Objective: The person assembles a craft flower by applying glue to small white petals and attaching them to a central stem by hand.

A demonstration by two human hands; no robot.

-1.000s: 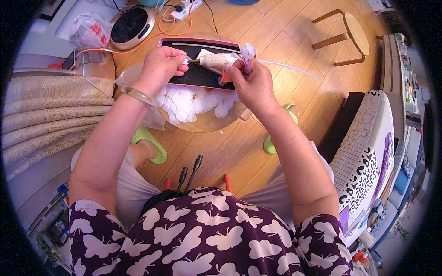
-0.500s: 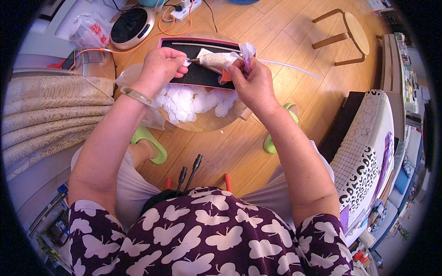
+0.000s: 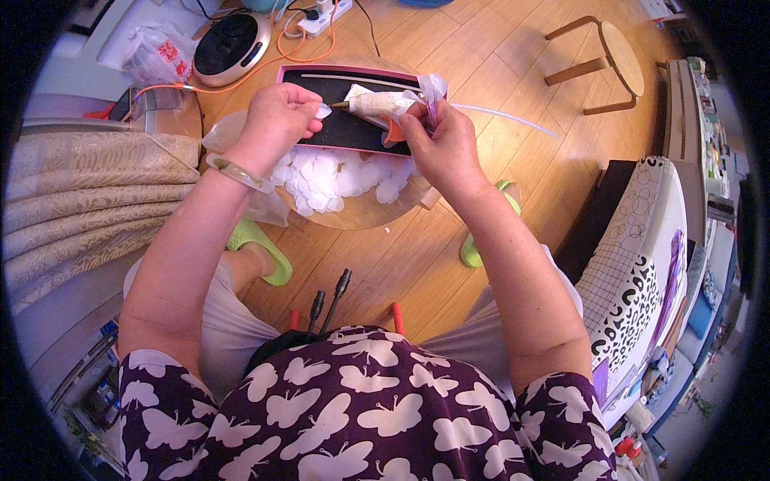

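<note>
My left hand (image 3: 281, 116), closed in a pinch, holds a small white petal-shaped piece (image 3: 322, 111). The piece is close to the brass nozzle of a whitish glue gun (image 3: 377, 104); whether they touch is hard to tell. The gun lies over a black tray with a pink rim (image 3: 281, 74), its orange trigger beside my right fingertips. My right hand (image 3: 439, 140) is closed on a purple and translucent white piece (image 3: 434, 88), partly hidden by the fingers. A long clear glue stick (image 3: 509, 118) sticks out behind that hand. White petal-shaped pieces (image 3: 321, 180) are heaped before the tray.
The tray and heap rest on a round wooden stool top (image 3: 353, 216). Beyond it are an orange cord (image 3: 281, 56), a power strip (image 3: 325, 18) and a round black-topped appliance (image 3: 231, 48). A wooden stool (image 3: 622, 60) stands at far right, a patterned cover (image 3: 634, 264) at right.
My left hand has drawn slightly left, away from the nozzle, with the white petal-shaped piece. My right hand has barely moved.
</note>
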